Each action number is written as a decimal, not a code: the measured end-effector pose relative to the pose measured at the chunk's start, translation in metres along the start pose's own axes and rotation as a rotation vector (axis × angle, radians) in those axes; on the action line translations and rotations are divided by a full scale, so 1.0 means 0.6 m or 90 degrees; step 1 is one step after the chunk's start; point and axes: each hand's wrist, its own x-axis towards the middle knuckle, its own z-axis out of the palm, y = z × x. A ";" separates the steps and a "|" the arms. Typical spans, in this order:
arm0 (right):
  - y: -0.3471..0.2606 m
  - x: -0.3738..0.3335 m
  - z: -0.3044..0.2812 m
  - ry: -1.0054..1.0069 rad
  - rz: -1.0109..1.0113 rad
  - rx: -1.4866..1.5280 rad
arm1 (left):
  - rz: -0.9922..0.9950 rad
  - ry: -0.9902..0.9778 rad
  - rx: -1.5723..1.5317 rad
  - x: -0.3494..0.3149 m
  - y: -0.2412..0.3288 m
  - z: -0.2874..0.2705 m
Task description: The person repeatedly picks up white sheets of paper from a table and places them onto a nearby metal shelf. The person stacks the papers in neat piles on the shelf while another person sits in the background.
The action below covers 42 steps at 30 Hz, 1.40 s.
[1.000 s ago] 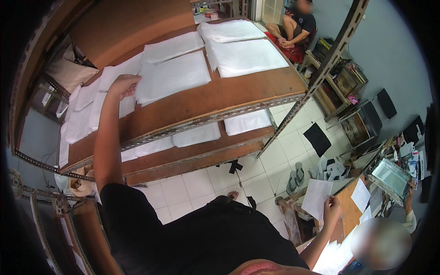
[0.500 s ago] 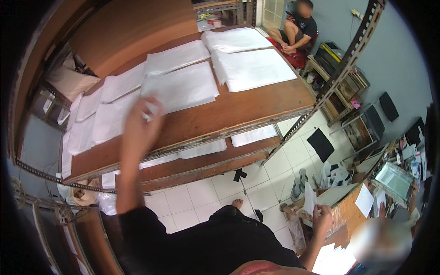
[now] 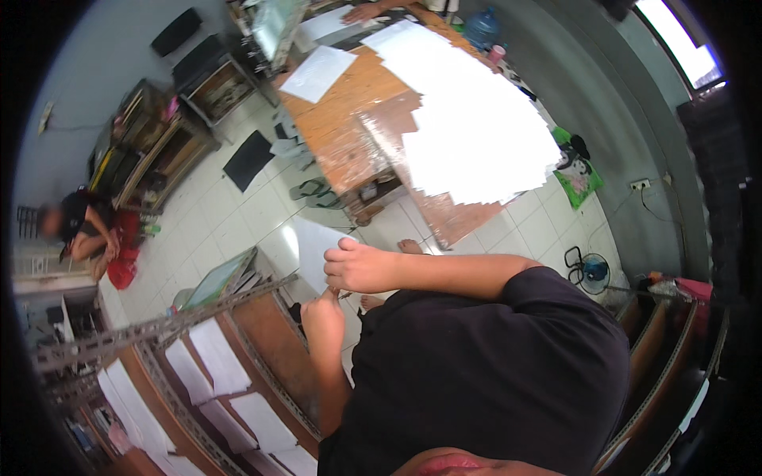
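A white sheet of paper point(image 3: 312, 247) hangs in front of my body, tilted. My right hand point(image 3: 359, 266) is closed on its right side, the fingers curled over the edge. Just below, my left hand point(image 3: 323, 316) pinches at the sheet's lower corner, its fingertips close under the right hand. Beyond them, a wide fanned spread of white sheets point(image 3: 476, 119) covers much of a wooden table point(image 3: 329, 131). One separate white sheet point(image 3: 319, 73) lies on the table's left part.
At lower left a metal-framed shelf point(image 3: 246, 333) carries stacks of white sheets point(image 3: 218, 357). Another person's hand point(image 3: 363, 13) rests at the table's far edge. A person point(image 3: 87, 226) sits at the far left. Slippers point(image 3: 317, 193) and a fan point(image 3: 591, 271) stand on the tiled floor.
I have turned from the shelf toward the table. My left hand has come away from the shelf's sheets to the sheet in my right hand, which is now in front of me.
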 end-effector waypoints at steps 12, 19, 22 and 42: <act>0.700 -0.416 -0.081 0.257 0.784 -0.071 | -0.427 0.229 -0.572 0.070 0.019 0.071; 0.996 -0.355 -0.050 0.035 0.559 -0.259 | -0.558 0.315 -0.626 -0.009 0.017 0.036; 1.113 -0.390 0.020 -0.150 0.469 -0.414 | -0.592 0.373 -0.550 -0.071 0.007 0.008; 0.482 0.043 -0.201 -0.100 0.153 -0.120 | -0.907 0.774 -0.297 -0.706 0.087 -0.407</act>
